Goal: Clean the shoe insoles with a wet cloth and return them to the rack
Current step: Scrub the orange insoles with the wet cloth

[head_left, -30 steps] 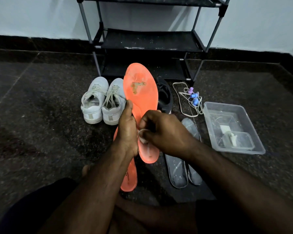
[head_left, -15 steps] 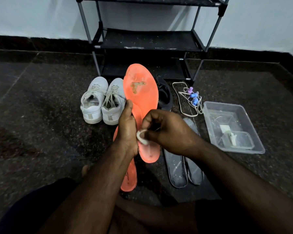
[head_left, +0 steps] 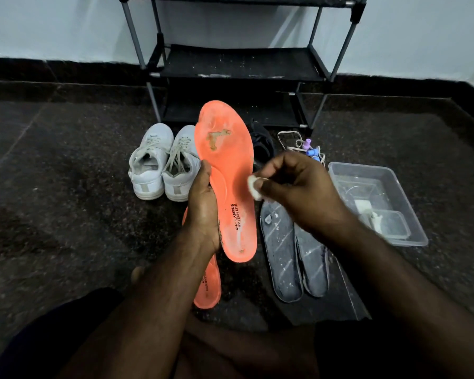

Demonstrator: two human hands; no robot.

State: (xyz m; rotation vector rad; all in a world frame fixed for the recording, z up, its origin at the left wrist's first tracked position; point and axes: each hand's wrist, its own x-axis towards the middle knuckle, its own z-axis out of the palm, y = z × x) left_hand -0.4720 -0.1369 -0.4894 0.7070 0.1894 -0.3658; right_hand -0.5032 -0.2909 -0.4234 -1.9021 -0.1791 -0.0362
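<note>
On the floor (head_left: 52, 214) to the left sit a pair of white sneakers (head_left: 164, 165), laces loose, toes toward the rack (head_left: 238, 64) that stands against the wall. Just beside them the left hand (head_left: 203, 212) holds an orange insole (head_left: 227, 181) upright along its left edge, thumb laid up the rim and the fingers (head_left: 204, 173) wrapped behind it, so they cannot be seen in full. The insole's face shows a worn brown patch near the toe and pale smears near the heel. A second orange insole (head_left: 207, 288) lies flat on the floor below that hand. To the right, the right hand (head_left: 298, 187) is off the insole, its fingertips closed in a narrow pinch on a small white cloth (head_left: 255, 187) just beside the insole's right edge. Under that hand two grey insoles (head_left: 285, 258) lie side by side, flecked white. Farther right is a clear plastic tub (head_left: 340, 170).
</note>
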